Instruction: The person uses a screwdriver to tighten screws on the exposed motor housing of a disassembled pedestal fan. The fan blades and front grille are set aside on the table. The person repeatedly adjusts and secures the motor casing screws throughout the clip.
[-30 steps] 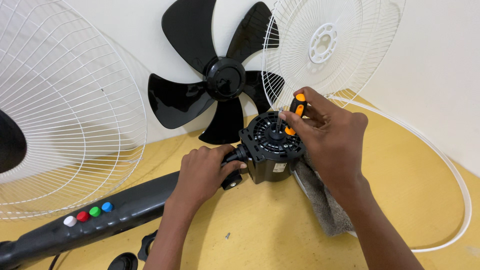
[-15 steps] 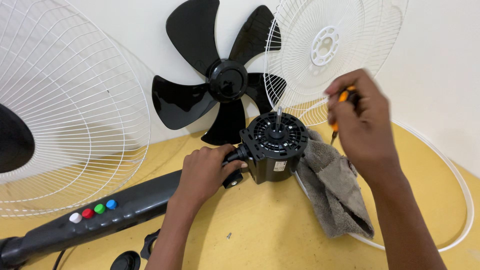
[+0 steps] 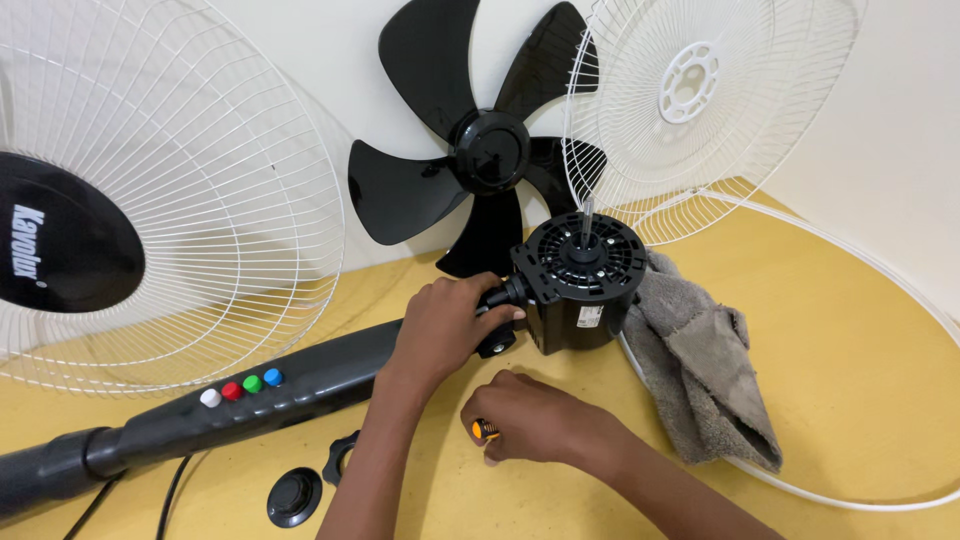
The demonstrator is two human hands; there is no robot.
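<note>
The person's left hand is wrapped around the black neck joint where the long black fan stand with four coloured buttons meets the black, vented fan motor housing, which stands on the yellow tabletop with its metal shaft pointing up. The right hand rests low on the table just in front of the motor, fingers curled shut around a small orange-handled screwdriver of which only the handle end shows. A crumpled grey cloth lies beside the motor, with a black three-bladed fan blade and white wire guards leaning on the wall behind.
</note>
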